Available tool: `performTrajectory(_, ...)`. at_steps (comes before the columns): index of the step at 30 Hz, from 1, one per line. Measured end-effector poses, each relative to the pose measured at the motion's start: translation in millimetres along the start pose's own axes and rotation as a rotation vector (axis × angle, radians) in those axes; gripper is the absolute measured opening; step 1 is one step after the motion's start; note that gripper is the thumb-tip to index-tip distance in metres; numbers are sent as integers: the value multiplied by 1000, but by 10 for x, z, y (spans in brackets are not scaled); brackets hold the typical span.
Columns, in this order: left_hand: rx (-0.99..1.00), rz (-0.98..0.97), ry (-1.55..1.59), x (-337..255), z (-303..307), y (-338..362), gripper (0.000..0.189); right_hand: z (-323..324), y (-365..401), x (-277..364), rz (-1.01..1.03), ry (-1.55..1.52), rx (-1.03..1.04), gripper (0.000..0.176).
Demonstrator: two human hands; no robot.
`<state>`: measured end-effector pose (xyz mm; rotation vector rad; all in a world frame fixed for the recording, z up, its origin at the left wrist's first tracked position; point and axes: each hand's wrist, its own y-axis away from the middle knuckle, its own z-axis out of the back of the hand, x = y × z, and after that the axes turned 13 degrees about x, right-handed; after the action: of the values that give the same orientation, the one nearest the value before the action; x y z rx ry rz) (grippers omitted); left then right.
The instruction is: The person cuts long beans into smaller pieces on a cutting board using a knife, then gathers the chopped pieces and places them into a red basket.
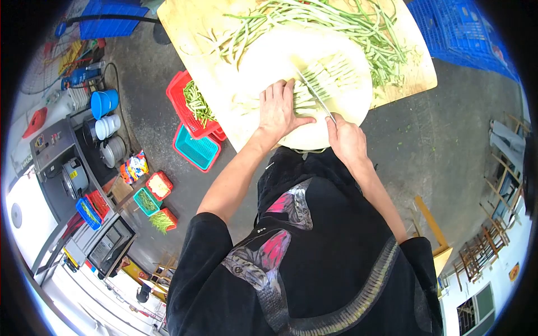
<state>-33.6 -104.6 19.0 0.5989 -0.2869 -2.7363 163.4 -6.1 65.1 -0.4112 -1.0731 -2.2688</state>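
Note:
A bundle of long green beans (336, 73) lies side by side across a round white cutting board (260, 59). My left hand (277, 109) rests on the bundle, its fingers pressing the beans down and its thumb stuck out toward the right. In my right hand (348, 140) is the handle of a kitchen knife (315, 94). The blade slants up and left across the beans, just right of my left fingertips. Glare washes out part of the board, and the beans under my left hand are partly hidden.
Uncut long beans (319, 14) are heaped along the far side of the wooden table (193, 22). Left of it on the floor stand a red basket (178, 98) with cut beans and a teal basket (196, 148). Blue crates (465, 36) stand at the far right.

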Motion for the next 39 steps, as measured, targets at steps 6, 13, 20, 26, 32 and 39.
performTrajectory(6, -37, -45, -24, 63, -51, 25, 116, 9, -3, 7, -6, 7, 24, 39)
performTrajectory(13, -28, -1, -11, 48, -113, -16, 105, -47, -3, -10, 32, -23, -2, 39)
performTrajectory(20, -29, 31, 3, -57, -56, 11, 118, -22, 11, 52, -16, -64, 29, 41)
performTrajectory(26, 128, -67, 163, 183, 204, 37, 105, -89, 18, -12, 13, -57, -15, 39)
performTrajectory(32, -29, -131, 125, 183, -32, 74, 85, -77, 13, 28, 16, -48, 0, 40)
performTrajectory(39, -92, -161, 4, 137, -173, 115, 79, -108, -10, -26, 29, -42, -2, 41)
